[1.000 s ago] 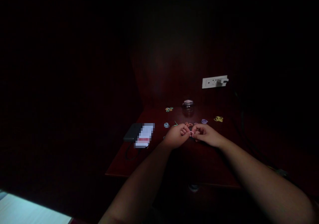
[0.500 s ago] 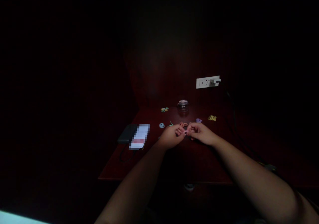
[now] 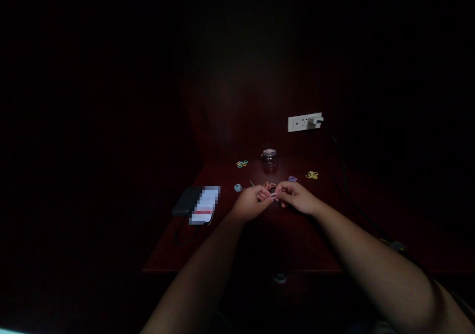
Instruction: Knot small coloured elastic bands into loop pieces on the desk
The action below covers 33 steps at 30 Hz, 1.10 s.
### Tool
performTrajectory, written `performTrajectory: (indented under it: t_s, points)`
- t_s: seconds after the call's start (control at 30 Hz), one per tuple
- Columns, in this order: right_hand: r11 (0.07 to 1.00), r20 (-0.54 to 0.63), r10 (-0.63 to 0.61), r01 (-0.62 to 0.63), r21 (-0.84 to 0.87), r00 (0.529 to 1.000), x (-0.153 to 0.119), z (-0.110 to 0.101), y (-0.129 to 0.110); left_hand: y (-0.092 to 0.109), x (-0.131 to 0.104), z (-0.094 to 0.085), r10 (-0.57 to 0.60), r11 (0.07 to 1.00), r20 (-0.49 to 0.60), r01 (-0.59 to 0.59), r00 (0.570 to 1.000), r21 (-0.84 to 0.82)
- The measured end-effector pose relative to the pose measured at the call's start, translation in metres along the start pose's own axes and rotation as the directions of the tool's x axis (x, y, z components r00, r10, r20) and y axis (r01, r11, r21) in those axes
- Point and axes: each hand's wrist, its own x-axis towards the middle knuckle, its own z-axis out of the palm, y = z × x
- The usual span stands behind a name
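Facing each other over the desk (image 3: pixel 222 173), the left hand (image 3: pixel 250 203) and the right hand (image 3: pixel 300 198) were closed on one small pale pink band (image 3: pixel 273 195), which was pinched between their fingertips. Just beyond the knuckles, a cluster of orange bands (image 3: pixel 266 185) was partly hidden, and beside it a thin green piece (image 3: pixel 252 183) was mostly covered by the left hand. Farther left, blue bands (image 3: pixel 238 187) were heaped; behind the right hand, purple bands (image 3: pixel 292 179) were grouped, with yellow bands (image 3: pixel 311 175) piled to their right. Toward the back, mixed-colour bands (image 3: pixel 242 164) were scattered near a clear jar (image 3: pixel 269 162), on whose lid any print was too small to be read. At the left, a phone (image 3: pixel 205 205) was laid against a dark slab (image 3: pixel 184 202); its lit screen was blurred into blocks, its writing illegible. On the wall, a white socket plate (image 3: pixel 297 123) was fitted with a plug (image 3: pixel 315 120).
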Motion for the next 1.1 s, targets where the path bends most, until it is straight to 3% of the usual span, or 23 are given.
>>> performTrajectory:
  t_s: [0.4, 0.67, 0.9, 1.1]
  points:
    - [1.0, 0.004, -0.015, 0.015, -0.002, 1.0, -0.0009, 0.0004, -0.0041, 0.0025, -0.0023, -0.0002, -0.024, 0.999, 0.012, 0.024, 1.0, 0.022]
    - [1.0, 0.026, -0.004, 0.003, 0.01, 1.0, 0.0004, 0.0015, 0.0014, 0.0035, -0.0004, -0.0026, 0.041, 0.998, 0.013, -0.042, 0.999, 0.048]
    - [0.999, -0.019, -0.017, 0.017, -0.03, 1.0, 0.0003, 0.0001, 0.0012, 0.0042, -0.0002, -0.0017, 0.071, 0.991, 0.068, -0.078, 0.995, 0.112]
    - [0.991, -0.071, -0.055, 0.045, -0.127, 0.996, 0.0012, -0.0035, 0.0033, 0.0105, -0.0016, -0.003, 0.063, 0.995, 0.118, -0.072, 0.991, 0.068]
